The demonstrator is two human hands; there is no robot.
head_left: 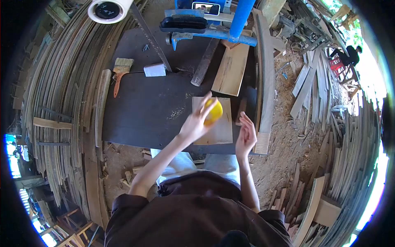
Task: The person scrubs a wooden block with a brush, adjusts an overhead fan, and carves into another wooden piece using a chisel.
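Note:
My left hand [198, 122] is wrapped round a yellow round object [214, 112], slightly blurred, which could be a tape measure. It is above a square light wooden board [218, 133] on the dark table [135, 119]. My right hand [246, 138] is raised just right of that board, fingers loosely extended and holding nothing visible. Beyond the square board lies a longer wooden plank [233, 70].
A band saw blade [152, 41] rises from the table behind a white block [155, 70]. A brush [119, 76] lies left. A metal bar [204, 64] and a blue frame [218, 34] are ahead. A person [350, 56] sits far right.

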